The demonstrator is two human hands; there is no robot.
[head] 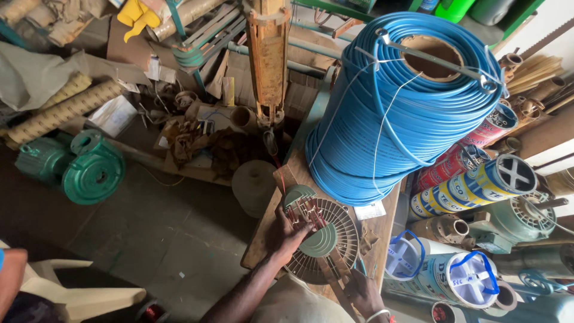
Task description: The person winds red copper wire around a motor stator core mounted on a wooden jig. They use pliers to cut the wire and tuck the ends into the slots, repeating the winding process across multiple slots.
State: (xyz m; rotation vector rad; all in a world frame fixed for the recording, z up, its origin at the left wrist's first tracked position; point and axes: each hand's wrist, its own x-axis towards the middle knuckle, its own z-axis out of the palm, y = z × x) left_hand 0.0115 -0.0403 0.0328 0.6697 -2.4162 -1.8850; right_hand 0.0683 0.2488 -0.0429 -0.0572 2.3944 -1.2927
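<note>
The left hand's (286, 230) grip is closing on the copper windings (306, 213) of a round slotted motor core (326, 242), while the right hand (363, 292) is bracing the core's near edge, its grip hidden. The core is lying on the wooden desk (382, 230), just before a large blue wire coil (400, 107), with green pump housings (78, 167) sitting on the floor far left.

We see a glossy blue plastic-sheathed cable coil (400, 113) on a rough, worn wooden tabletop (382, 230), a matt slotted metal stator (326, 239), and dull green-painted metal motor housings (89, 170).
</note>
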